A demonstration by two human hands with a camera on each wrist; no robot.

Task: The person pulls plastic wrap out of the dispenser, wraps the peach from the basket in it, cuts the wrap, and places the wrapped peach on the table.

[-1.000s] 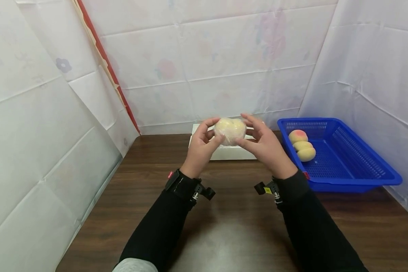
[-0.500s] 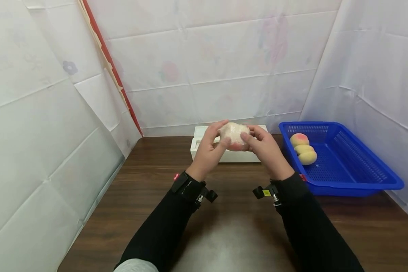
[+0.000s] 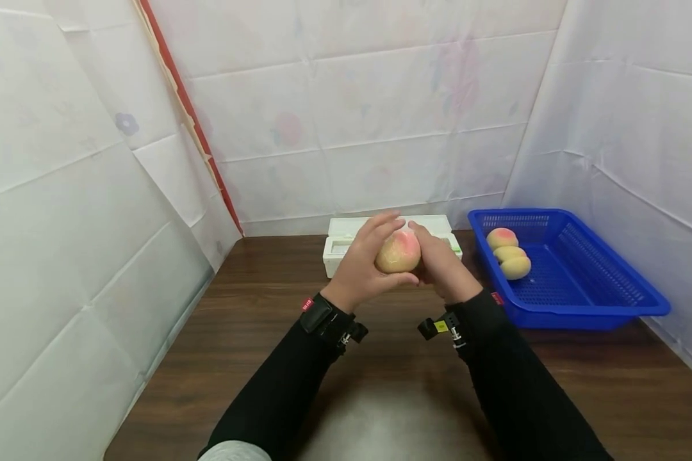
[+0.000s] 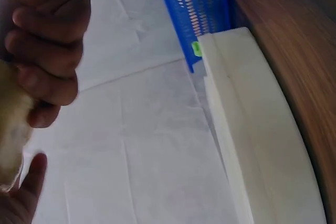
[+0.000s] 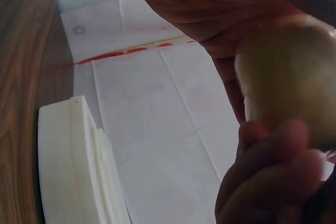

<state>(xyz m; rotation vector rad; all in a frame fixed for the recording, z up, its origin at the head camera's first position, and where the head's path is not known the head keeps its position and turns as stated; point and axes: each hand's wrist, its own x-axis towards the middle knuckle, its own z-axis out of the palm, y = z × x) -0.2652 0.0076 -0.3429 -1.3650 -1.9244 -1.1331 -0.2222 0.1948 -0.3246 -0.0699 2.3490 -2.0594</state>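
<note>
Over the table, in the head view, both hands hold one round yellow-and-pink peach (image 3: 399,252) in shiny clear wrap. My left hand (image 3: 362,264) cups it from the left, thumb beneath and fingers over the top. From the right, my right hand (image 3: 441,261) has its fingers curled at the peach, partly hidden behind it. The right wrist view shows the peach (image 5: 289,80) large between palm and fingertips. Only part of the peach (image 4: 11,124) enters the left wrist view, at its left edge. Behind the hands stands a white foam box (image 3: 336,248) with its lid raised.
A blue plastic basket (image 3: 623,275) stands on the right with several peaches (image 3: 503,238) along its left side. The dark wooden table (image 3: 254,333) meets pale sheeting (image 3: 346,115) at the back and on both sides. A green mark (image 4: 197,49) shows on the box.
The wrapped peach has been turned in the hands, from its pale wrapped side to its pink-and-yellow side. Both hands have come lower and closer together.
</note>
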